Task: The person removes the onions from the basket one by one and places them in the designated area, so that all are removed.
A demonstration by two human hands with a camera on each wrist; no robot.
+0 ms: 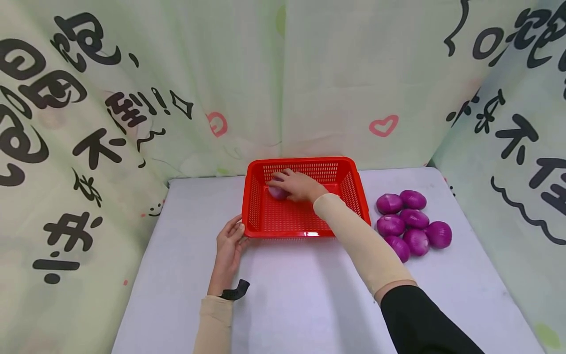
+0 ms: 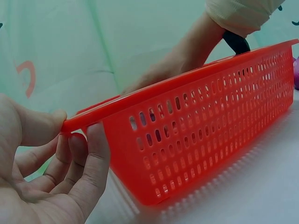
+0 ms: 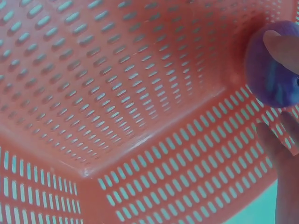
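My right hand (image 1: 297,185) reaches into a red plastic basket (image 1: 305,234) and grips a purple onion (image 1: 277,192) near its left side. In the right wrist view the onion (image 3: 271,70) has the thumb over it and fingers on its other side, against the slotted basket wall. My left hand (image 1: 231,243) holds the basket's near left corner. The left wrist view shows the thumb on top of the rim (image 2: 88,116) and fingers curled beneath it.
Several purple onions (image 1: 415,242) lie grouped on the white table (image 1: 283,295), to the right of the basket. A pale curtain (image 1: 327,88) with black writing and pink hearts surrounds the table at the back and sides.
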